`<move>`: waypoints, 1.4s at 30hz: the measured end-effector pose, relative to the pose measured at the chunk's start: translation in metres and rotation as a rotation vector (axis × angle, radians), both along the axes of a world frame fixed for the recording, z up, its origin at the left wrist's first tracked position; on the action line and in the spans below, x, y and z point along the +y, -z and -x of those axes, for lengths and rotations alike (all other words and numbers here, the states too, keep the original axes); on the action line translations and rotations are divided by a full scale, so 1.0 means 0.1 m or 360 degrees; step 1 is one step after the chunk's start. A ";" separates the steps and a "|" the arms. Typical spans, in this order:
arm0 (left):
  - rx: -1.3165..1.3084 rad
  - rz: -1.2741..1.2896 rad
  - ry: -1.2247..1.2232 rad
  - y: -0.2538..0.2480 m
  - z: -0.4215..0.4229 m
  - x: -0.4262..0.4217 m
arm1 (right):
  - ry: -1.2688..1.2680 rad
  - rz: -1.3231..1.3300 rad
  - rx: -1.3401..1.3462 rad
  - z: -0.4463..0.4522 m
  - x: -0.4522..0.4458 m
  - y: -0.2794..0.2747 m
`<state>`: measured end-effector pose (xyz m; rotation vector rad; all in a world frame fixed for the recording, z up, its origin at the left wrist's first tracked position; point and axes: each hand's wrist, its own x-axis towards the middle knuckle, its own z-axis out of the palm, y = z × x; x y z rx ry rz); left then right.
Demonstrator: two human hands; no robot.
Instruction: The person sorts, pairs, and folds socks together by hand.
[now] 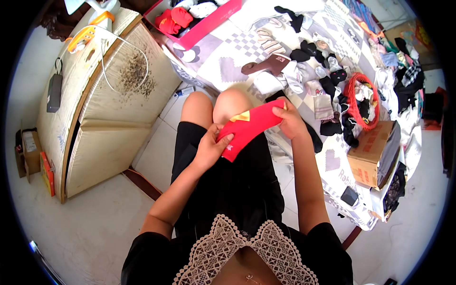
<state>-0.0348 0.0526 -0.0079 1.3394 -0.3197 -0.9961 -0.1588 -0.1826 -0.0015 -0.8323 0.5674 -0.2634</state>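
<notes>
A red sock [251, 124] with a yellow patch and a small pale mark is stretched out above my lap. My left hand [211, 146] grips its near-left end, thumb on top. At the other end, my right hand [290, 122] pinches the sock near a yellow edge. Just beyond my right hand, loose socks lie spread over the bed, among them a brown sock [268, 65] marked 23, a white sock [269, 83] and black socks [308, 51].
A pink-red box [209, 33] with red, black and white items stands at the bed's far-left corner. On the right are a red basket [350, 102], a cardboard box [365, 159] and a phone [349, 195]. A wooden cabinet [107, 156] stands left of my knees.
</notes>
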 end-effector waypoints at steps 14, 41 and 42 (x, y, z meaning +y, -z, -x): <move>-0.0683 -0.0449 0.0135 -0.16 -0.54 -0.44 | 0.0143 0.1084 -0.0262 -0.52 0.15 -1.10; -0.0926 -0.0640 -0.0161 0.37 -0.68 -0.62 | -0.0663 0.2796 0.0061 0.33 1.23 -0.28; -0.0927 -0.0642 -0.0151 0.42 -0.67 -0.57 | -0.0656 0.2762 0.0071 0.34 1.23 -0.29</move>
